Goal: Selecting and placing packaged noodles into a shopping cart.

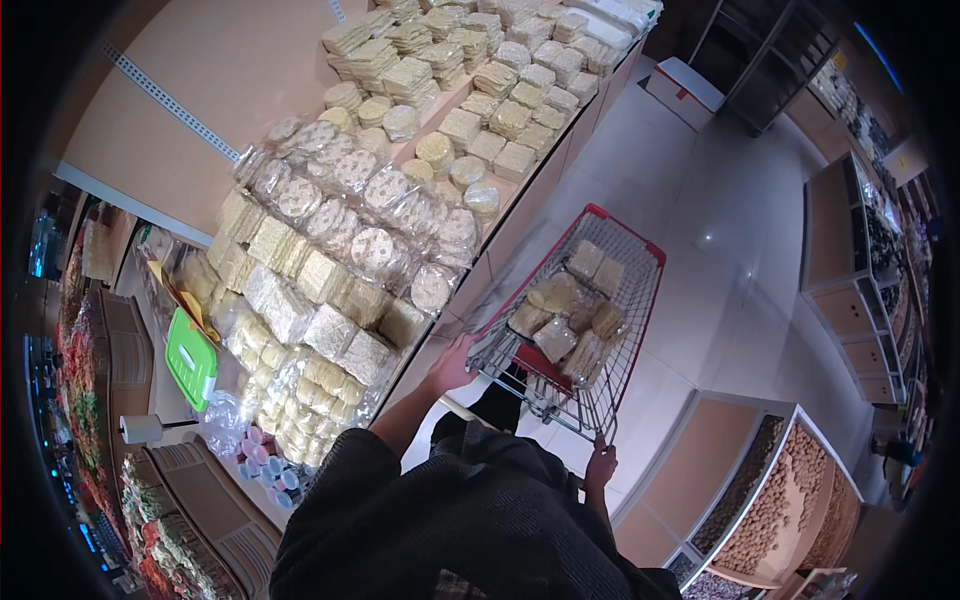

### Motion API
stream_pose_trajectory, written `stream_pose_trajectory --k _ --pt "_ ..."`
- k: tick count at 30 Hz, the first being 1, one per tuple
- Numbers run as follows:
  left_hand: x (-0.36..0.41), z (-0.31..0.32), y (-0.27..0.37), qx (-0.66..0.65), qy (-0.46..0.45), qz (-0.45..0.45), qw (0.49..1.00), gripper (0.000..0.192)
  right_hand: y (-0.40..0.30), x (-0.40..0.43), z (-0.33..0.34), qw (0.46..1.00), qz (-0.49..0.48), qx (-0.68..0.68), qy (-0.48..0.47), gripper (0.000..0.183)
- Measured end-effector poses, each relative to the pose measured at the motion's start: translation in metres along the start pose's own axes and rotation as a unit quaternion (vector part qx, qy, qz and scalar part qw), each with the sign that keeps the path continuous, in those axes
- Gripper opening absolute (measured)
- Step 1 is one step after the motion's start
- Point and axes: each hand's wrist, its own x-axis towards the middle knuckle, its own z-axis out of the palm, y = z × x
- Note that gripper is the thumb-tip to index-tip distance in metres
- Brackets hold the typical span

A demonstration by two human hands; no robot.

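A wire shopping cart (634, 315) with red plastic trim stands right in front of me. My left hand (452, 365) grips its near left corner, close to the edge of the display shelf. Lower and to the right, my right hand (601, 461) is closed around the near right corner of the cart. Inside the basket lie several clear-wrapped packs of dried noodle cakes (556, 339), some square and some apparently round, heaped toward the near half. Two square packs (585, 259) sit side by side at the far end.
Stacked noodle packs (375, 251) fill the long display shelf (480, 259) at my left. A green plastic lid (190, 358) and lidded tubs (271, 472) lie nearer. Bulk bins (776, 495) stand at my right. A white box (684, 91) sits farther down the tiled aisle (637, 180).
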Motion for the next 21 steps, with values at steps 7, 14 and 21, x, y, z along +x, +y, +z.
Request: stream_pose_trajectory --k 7,14,21 --pt "0.065 -0.009 0.008 -0.031 -0.006 -0.036 0.999 0.072 -0.06 0.051 -0.017 1.0 -0.025 -0.009 0.006 0.054" --pt "0.134 -0.012 0.003 -0.04 -0.009 -0.042 0.998 0.071 -0.104 0.102 -0.017 0.999 -0.047 0.02 -0.01 0.057" --pt "0.193 -0.023 0.013 -0.03 -0.017 -0.058 0.998 0.07 -0.151 0.149 -0.024 0.995 -0.037 -0.091 -0.018 0.061"
